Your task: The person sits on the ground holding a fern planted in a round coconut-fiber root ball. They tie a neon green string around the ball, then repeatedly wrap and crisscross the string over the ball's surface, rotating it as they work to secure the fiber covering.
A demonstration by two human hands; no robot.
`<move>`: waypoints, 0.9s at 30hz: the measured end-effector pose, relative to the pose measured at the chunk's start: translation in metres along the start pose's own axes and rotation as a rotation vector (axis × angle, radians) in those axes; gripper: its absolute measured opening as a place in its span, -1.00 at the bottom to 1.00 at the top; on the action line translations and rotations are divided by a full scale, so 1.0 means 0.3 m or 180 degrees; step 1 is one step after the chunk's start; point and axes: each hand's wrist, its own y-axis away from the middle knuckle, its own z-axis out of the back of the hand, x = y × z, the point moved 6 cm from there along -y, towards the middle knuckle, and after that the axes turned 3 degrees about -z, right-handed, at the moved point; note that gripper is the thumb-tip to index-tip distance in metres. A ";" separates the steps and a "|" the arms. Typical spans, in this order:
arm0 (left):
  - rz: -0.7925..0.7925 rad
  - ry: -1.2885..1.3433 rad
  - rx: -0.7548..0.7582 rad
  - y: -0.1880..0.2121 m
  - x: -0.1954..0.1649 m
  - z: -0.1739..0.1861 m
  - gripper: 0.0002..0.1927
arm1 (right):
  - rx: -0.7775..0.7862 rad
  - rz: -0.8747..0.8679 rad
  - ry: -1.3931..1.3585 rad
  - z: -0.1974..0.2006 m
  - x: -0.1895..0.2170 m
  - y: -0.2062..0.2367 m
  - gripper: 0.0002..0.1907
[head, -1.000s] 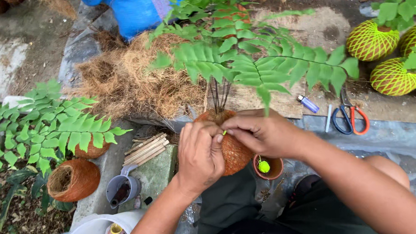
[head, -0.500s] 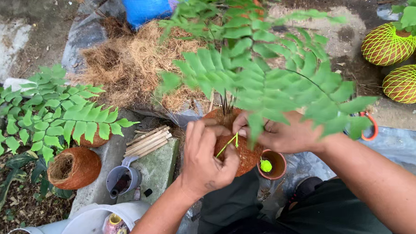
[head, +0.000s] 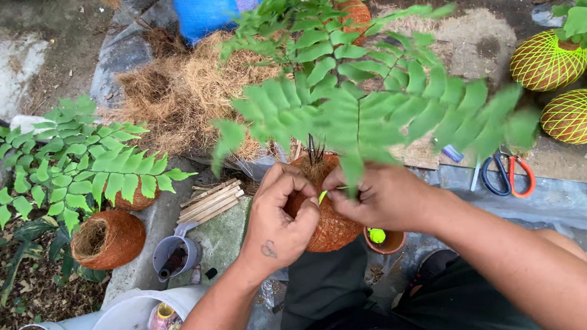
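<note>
Both hands worked at the round, brown coconut-fibre ball [head: 332,226] holding a green fern [head: 370,109], held over the lap at the front edge of the stone worktop [head: 224,231]. Left hand [head: 279,215] cupped the ball's side, fingers curled and pressed against the fibre. Right hand [head: 381,197] had its fingers closed, pinching a thin lime-green cord [head: 324,194] at the ball's top. My judgement: the wrap needed steady tension, the ball braced firmly, the cord kept clear of the dark stems [head: 314,149]. Red-and-blue-handled scissors [head: 508,174] lay near on the right.
</note>
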 end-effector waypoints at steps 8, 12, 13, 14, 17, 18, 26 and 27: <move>-0.0876 -0.0720 -0.0049 0.034 -0.088 0.006 -0.72 | -0.0249 0.0190 0.0342 -0.020 0.027 0.013 -0.78; -0.0617 -0.0771 -0.0032 0.028 -0.062 0.005 -0.79 | -0.0481 0.0726 -0.0012 0.005 0.055 0.025 -0.76; -0.0465 -0.0687 -0.0002 0.022 -0.049 0.006 -0.82 | -0.0420 0.0537 -0.0002 0.007 0.041 0.025 -0.75; -0.0488 -0.0694 0.0037 0.020 -0.049 0.007 -0.81 | -0.0353 0.0348 0.0006 0.009 0.028 0.027 -0.74; -0.0221 -0.0556 0.0198 0.008 -0.028 0.016 -0.83 | -0.0176 0.0497 -0.0052 0.017 0.023 0.026 -0.73; 0.0088 -0.0399 0.0291 0.002 -0.007 0.018 -0.86 | -0.0121 0.0655 -0.0087 0.017 0.029 0.026 -0.74; 0.0075 -0.0284 0.0472 -0.012 -0.013 0.033 -0.86 | 0.0006 0.0466 0.0435 0.028 0.026 0.019 -0.79; 0.0149 -0.0251 0.0526 -0.012 -0.009 0.029 -0.86 | 0.0036 0.0264 0.0681 0.030 0.020 0.022 -0.82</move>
